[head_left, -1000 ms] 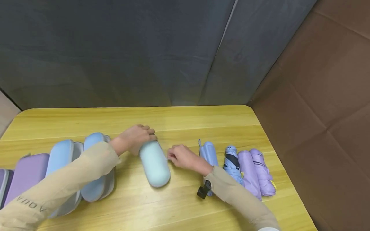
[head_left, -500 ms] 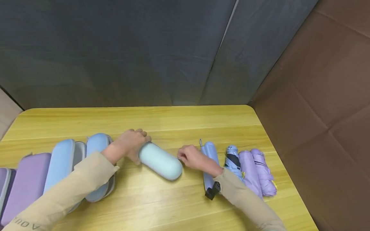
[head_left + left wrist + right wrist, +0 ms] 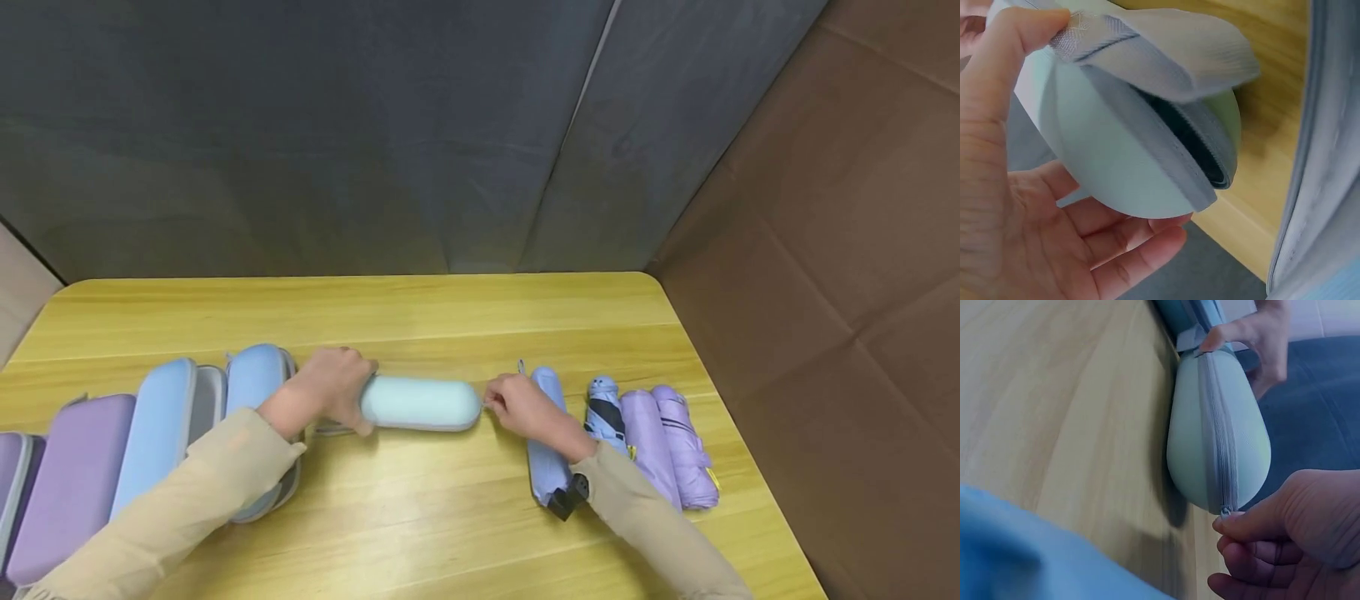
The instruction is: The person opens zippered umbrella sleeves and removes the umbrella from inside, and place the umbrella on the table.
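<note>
A pale mint zippered case lies crosswise mid-table between the two hands. My left hand grips its left end. In the left wrist view the thumb presses a grey fabric tab while the fingers curl under the case's rounded end, where a dark gap shows in the zipper seam. At the opposite end my right hand pinches the small metal zipper pull between thumb and forefinger. Along the side seen in the right wrist view, the zipper teeth appear closed up to the pull.
Left of the case stand light blue cases and purple cases, partly behind the left sleeve. On the right lie folded umbrellas: a plain blue one, a blue one with a black band, and purple ones.
The mint case has turned from pointing toward the front of the table to lying crosswise. My right hand has moved right with the case's end; the left hand has shifted slightly left.
</note>
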Action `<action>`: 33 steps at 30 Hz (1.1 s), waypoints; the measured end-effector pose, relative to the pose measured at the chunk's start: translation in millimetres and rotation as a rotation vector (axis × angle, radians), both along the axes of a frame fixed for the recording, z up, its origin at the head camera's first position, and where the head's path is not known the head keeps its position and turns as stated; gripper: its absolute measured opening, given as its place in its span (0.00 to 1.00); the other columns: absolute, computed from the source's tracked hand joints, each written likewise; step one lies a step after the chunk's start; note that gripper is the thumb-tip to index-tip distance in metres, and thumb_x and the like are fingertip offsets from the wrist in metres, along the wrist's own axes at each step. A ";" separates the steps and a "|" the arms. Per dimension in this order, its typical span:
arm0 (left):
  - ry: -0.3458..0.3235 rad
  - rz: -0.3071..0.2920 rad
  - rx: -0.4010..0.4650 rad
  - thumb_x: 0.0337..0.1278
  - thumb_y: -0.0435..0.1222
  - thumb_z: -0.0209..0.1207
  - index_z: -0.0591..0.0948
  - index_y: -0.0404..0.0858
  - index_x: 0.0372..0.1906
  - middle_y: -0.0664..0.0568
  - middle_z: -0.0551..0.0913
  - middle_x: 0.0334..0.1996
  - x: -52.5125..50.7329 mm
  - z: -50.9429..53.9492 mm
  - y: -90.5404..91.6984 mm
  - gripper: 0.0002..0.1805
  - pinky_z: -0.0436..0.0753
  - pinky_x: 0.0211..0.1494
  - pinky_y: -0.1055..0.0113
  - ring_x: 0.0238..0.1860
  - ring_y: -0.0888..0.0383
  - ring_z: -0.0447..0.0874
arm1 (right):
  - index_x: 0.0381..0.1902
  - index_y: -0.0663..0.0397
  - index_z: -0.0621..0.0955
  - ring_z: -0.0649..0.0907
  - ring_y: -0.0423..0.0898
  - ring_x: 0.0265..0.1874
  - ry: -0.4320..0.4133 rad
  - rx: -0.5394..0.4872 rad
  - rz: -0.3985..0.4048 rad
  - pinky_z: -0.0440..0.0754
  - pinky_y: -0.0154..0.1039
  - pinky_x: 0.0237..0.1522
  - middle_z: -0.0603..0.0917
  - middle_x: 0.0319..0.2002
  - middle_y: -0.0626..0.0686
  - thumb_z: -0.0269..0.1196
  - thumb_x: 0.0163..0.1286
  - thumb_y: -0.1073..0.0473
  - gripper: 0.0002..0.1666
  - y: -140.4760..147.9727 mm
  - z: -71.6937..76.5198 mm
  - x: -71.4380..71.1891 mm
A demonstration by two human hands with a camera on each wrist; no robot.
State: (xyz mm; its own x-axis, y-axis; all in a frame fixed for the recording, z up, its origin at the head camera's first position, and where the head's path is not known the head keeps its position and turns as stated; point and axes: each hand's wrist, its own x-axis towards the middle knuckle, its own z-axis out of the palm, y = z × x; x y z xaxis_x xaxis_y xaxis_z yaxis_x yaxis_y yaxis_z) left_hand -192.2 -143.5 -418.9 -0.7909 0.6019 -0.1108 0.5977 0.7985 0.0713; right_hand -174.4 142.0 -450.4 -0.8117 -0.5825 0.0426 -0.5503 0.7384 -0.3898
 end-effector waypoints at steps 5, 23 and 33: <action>-0.014 0.038 0.022 0.20 0.54 0.70 0.78 0.36 0.30 0.51 0.77 0.22 3.3 -0.3 -1.4 0.30 0.77 0.24 0.63 0.22 0.57 0.74 | 0.23 0.59 0.80 0.71 0.38 0.22 -0.006 -0.019 -0.036 0.72 0.30 0.25 0.77 0.23 0.48 0.59 0.63 0.69 0.09 -0.8 -0.1 -1.5; -0.121 0.082 0.134 0.22 0.46 0.73 0.79 0.32 0.32 0.49 0.80 0.25 9.9 -2.3 -6.4 0.28 0.80 0.28 0.61 0.25 0.55 0.77 | 0.25 0.61 0.82 0.72 0.39 0.21 -0.009 -0.037 -0.080 0.73 0.30 0.23 0.80 0.25 0.51 0.60 0.62 0.70 0.07 -3.0 5.7 0.1; -0.125 0.105 0.148 0.24 0.47 0.73 0.78 0.32 0.30 0.49 0.78 0.22 15.1 -3.4 -4.2 0.27 0.79 0.25 0.62 0.23 0.56 0.75 | 0.17 0.55 0.77 0.69 0.37 0.17 0.060 -0.051 -0.035 0.69 0.27 0.20 0.75 0.17 0.46 0.60 0.55 0.71 0.10 -16.8 9.5 10.1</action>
State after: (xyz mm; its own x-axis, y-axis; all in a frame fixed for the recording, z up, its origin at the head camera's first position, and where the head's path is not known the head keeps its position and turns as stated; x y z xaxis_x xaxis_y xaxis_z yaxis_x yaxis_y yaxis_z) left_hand -177.1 -147.8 -422.2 -0.8360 0.5336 -0.1281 0.4907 0.8314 0.2606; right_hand -164.3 125.2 -440.9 -0.8265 -0.5499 0.1204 -0.5481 0.7375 -0.3945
